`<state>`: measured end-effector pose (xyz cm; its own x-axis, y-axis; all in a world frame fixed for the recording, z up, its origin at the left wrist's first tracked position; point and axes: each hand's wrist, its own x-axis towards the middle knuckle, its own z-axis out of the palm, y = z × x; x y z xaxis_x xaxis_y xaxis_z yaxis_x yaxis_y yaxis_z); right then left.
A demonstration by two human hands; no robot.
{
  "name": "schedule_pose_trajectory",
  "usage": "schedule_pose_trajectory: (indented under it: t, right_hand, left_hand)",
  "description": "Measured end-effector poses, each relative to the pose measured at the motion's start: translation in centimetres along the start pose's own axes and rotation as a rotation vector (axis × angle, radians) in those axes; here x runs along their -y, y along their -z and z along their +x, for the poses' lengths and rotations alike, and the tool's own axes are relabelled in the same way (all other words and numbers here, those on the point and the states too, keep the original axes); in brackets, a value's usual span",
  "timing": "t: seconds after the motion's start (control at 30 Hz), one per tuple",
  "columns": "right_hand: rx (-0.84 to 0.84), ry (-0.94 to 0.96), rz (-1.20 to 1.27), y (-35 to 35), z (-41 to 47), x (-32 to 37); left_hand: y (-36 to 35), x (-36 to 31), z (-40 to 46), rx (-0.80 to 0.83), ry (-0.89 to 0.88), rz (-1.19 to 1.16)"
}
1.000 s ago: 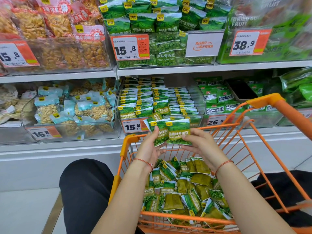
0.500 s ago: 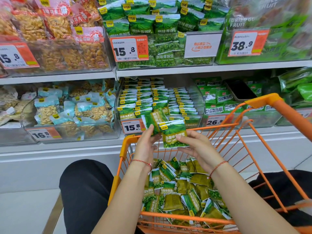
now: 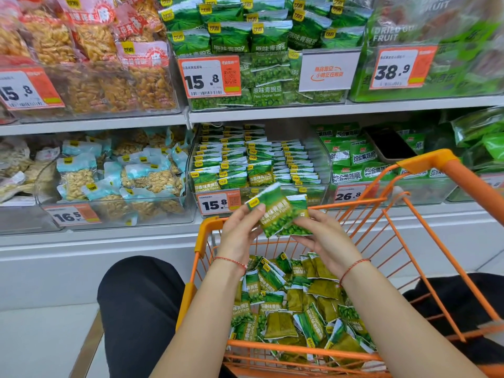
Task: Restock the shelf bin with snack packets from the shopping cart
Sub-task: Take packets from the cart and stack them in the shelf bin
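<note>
Green "Peas Garlic Flavor" packets (image 3: 278,211) gripped between both hands — left (image 3: 240,233), right (image 3: 324,238); "15.8" tag (image 3: 218,204) behind

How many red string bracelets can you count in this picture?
2. The left bracelet circles the left wrist; the right bracelet circles the right wrist. None seems hidden.

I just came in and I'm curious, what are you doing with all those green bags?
A person is refilling a shelf bin with green pea packets. The left hand and right hand together hold a few packets above the orange cart, just before the bin. Many more packets lie in the cart.
</note>
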<state>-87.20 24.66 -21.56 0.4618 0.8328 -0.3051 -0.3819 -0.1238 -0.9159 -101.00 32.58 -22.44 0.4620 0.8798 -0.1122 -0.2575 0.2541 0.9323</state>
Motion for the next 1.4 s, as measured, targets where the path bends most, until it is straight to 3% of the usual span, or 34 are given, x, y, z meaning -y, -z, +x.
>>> schedule_pose_trajectory:
  t: [0.07,0.23,0.47,0.63,0.9,1.17,1.3,1.4]
  right_hand:
    - [0.02,0.008,0.023,-0.4,-0.2,0.1]
    - [0.076,-0.009,0.17,-0.4,-0.5,0.4]
    - [0.128,0.029,0.037,-0.7,-0.9,0.2]
    - [0.056,0.194,-0.284,-1.0,-0.9,-0.5]
    - [-0.034,0.274,-0.304,-0.9,-0.7,-0.6]
    - [0.149,0.238,-0.496,-1.4,1.0,2.9]
    - [0.175,0.25,-0.433,-1.9,3.4,5.8]
    - [0.068,0.249,-0.32,-1.2,5.9,6.9]
  left_hand:
    - [-0.2,0.1,-0.2,-0.011,0.0,0.096]
    - [0.0,0.2,0.0,-0.032,-0.007,0.086]
    - [-0.3,0.4,-0.5,0.006,-0.155,0.266]
    - [-0.8,0.8,-0.5,-0.017,-0.247,0.485]
    - [-1.4,0.5,-1.0,-0.003,-0.072,0.36]
    - [-1.7,-1.8,0.4,-0.014,-0.106,0.388]
    - [-1.8,-5.1,3.3,0.013,-0.128,0.534]
    - [-0.7,-7.0,7.3,-0.118,-0.365,0.977]
